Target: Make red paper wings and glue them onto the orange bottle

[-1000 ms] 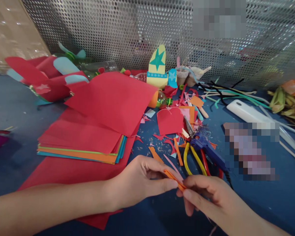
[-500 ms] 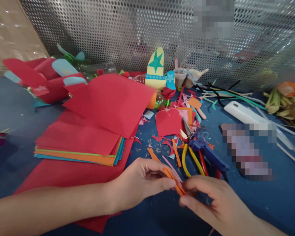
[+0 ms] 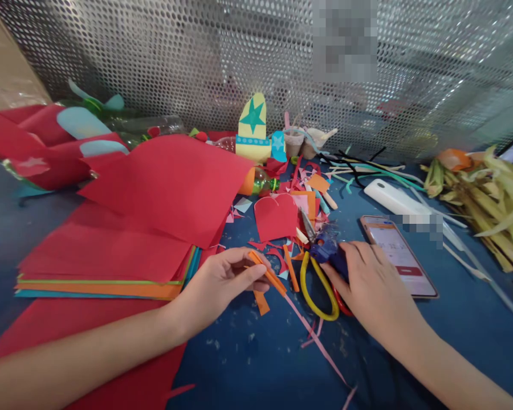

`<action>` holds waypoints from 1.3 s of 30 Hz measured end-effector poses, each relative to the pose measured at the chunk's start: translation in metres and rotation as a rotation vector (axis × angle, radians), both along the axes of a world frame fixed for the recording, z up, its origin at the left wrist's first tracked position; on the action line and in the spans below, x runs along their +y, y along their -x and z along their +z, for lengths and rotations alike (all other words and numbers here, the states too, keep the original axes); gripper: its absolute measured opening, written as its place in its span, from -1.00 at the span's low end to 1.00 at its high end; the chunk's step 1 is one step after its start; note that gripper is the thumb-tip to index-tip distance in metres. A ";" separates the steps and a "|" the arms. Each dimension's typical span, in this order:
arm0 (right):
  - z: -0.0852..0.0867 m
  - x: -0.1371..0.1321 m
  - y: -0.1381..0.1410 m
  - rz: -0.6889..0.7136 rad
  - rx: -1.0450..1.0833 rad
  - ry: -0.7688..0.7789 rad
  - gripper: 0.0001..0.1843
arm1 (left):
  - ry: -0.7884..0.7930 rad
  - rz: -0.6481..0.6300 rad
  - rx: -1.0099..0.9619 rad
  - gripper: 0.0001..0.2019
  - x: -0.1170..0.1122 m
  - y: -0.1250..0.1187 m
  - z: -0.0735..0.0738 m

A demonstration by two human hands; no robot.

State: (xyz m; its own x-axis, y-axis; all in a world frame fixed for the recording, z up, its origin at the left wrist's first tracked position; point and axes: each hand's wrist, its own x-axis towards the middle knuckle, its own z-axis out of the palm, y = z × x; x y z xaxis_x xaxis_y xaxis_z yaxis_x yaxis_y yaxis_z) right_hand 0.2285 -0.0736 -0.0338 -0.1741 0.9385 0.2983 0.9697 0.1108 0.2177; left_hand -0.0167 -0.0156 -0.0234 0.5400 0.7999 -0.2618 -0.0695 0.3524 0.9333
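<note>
My left hand (image 3: 222, 285) pinches a narrow folded orange paper strip (image 3: 277, 282) between thumb and fingers. From the lower end of that strip a thin pink paper strip (image 3: 314, 337) trails down over the table. My right hand (image 3: 371, 285) is closed over the handle of a blue glue gun (image 3: 324, 248), which lies on the table; part of the handle is hidden under the fingers. Beside it are scissors with yellow loop handles (image 3: 304, 285), and a red handle shows partly under my right hand. Loose orange paper pieces (image 3: 290, 267) lie between both hands.
Red paper sheets (image 3: 171, 188) over a coloured stack fill the left. A phone (image 3: 404, 259) lies right of my right hand, below a white tool (image 3: 393, 199). Behind stand a yellow paper-covered bottle (image 3: 253, 149), cups (image 3: 294, 142), paper scraps, dried husks (image 3: 483, 199) and a perforated metal panel (image 3: 175, 57).
My right hand has let go of the orange strip and moved right and up onto the glue gun. My left hand has moved left with the strip. The view has shifted right.
</note>
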 end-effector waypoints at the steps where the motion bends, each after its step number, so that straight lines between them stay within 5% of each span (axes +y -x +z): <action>1: 0.000 0.000 0.000 -0.002 0.003 -0.004 -0.57 | -0.005 0.029 0.014 -0.88 0.001 0.000 -0.001; 6: 0.009 -0.003 0.005 0.028 0.063 -0.092 -0.59 | -0.014 0.127 0.040 -0.88 0.003 0.000 -0.004; 9: 0.020 -0.012 0.011 0.146 0.283 -0.132 -0.62 | 0.020 0.159 0.022 -0.89 0.002 -0.001 -0.004; 14: 0.023 -0.030 0.024 0.400 0.690 0.195 -0.67 | 0.057 0.175 -0.006 -0.92 0.002 -0.004 -0.006; 18: 0.023 -0.034 0.033 0.442 0.788 0.244 -0.72 | 0.028 0.160 -0.017 -0.95 0.002 -0.003 -0.011; 24: 0.034 -0.037 0.032 0.383 0.695 0.212 -0.55 | -0.070 0.040 -0.021 -0.93 0.000 -0.001 -0.014; 30: 0.027 -0.049 0.029 0.343 0.547 0.072 -0.53 | -0.082 0.053 0.035 -0.95 -0.002 -0.002 -0.012; 39: 0.027 -0.045 0.023 0.393 0.539 0.139 -0.53 | -0.067 0.036 0.016 -0.95 -0.002 -0.003 -0.014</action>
State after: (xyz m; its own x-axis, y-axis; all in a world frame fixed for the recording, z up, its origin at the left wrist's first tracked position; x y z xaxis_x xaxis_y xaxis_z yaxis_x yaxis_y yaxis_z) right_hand 0.2052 -0.1182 -0.0070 -0.3712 0.8717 0.3199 0.8208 0.4691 -0.3260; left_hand -0.0133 -0.0180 -0.0372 0.5071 0.8346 -0.2153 -0.0657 0.2864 0.9558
